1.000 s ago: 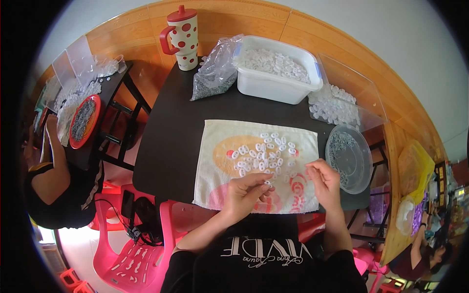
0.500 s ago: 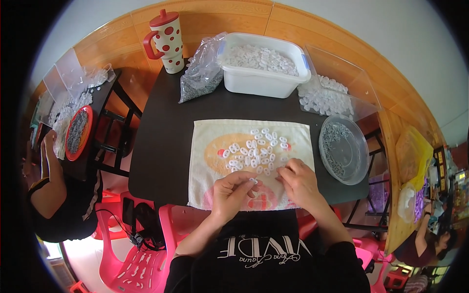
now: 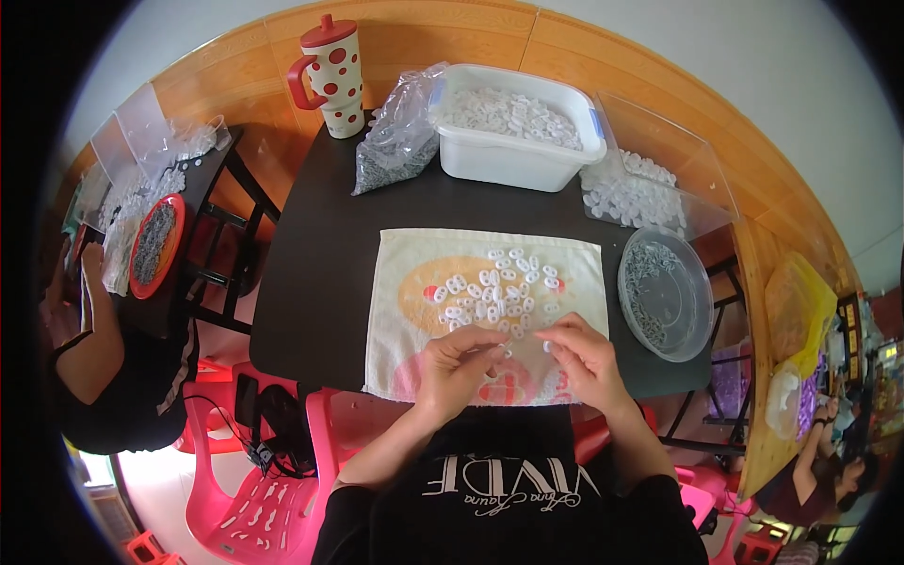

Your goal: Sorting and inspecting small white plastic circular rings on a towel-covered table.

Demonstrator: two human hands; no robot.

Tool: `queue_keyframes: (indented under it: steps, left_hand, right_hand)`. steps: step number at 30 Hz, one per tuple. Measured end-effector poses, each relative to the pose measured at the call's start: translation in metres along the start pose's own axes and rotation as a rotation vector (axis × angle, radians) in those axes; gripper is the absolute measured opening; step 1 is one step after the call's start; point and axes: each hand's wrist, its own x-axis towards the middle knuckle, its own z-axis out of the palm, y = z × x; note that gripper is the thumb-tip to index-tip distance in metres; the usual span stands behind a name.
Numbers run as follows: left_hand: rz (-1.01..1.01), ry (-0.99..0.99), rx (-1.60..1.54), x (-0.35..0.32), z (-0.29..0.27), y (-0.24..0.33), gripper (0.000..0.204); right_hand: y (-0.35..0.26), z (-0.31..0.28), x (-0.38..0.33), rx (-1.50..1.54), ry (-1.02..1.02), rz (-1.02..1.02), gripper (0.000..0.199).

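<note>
The tumbler point(image 3: 334, 80) stands beyond the towel point(image 3: 387, 320), off its far left corner, probably to stay clear of the work. The bag point(image 3: 395, 155) of grey bits slumps nearer that corner. Over the towel's near edge, the left hand point(image 3: 459, 367) pinches a white piece point(image 3: 508, 354) between thumb and fingers, a grip that seems meant to leave its end exposed. The pile point(image 3: 490, 299) lies mid-towel, where cloth likely stops pieces sliding. The tub point(image 3: 508, 160) of similar pieces sits past the far edge, like a reserve. Over the near right part, the right hand point(image 3: 586, 363) has its fingertips drawn in beside another piece point(image 3: 547, 347); I cannot tell whether it grips it. The bowl point(image 3: 684, 281) of grey bits stands just off the right edge, apparently for easy reach.
</note>
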Motion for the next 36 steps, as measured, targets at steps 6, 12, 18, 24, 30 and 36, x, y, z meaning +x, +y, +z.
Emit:
queue_keyframes:
  steps: [6,12,18,24,30,36]
  left_hand:
    - [-0.068,-0.063,-0.083,-0.002,0.007,0.008,0.024]
    - [-0.034,-0.134,-0.071,-0.001,0.014,0.018,0.03]
    - [-0.05,-0.116,-0.099,-0.004,0.015,0.016,0.031]
    - [-0.04,-0.098,-0.12,-0.006,0.015,0.016,0.031]
    - [-0.013,-0.087,-0.099,-0.006,0.015,0.016,0.028]
    - [-0.029,-0.064,-0.094,-0.007,0.017,0.014,0.027]
  right_hand:
    - [0.004,0.007,0.002,0.794,0.073,0.353,0.015]
    - [-0.009,0.008,0.007,0.692,0.085,0.264,0.019]
    - [-0.013,0.009,0.008,0.516,0.072,0.162,0.019]
    - [-0.013,0.012,0.008,0.516,0.075,0.126,0.018]
    - [-0.014,0.012,0.011,0.363,0.062,0.02,0.016]
    - [-0.014,0.011,0.013,0.345,0.022,-0.04,0.013]
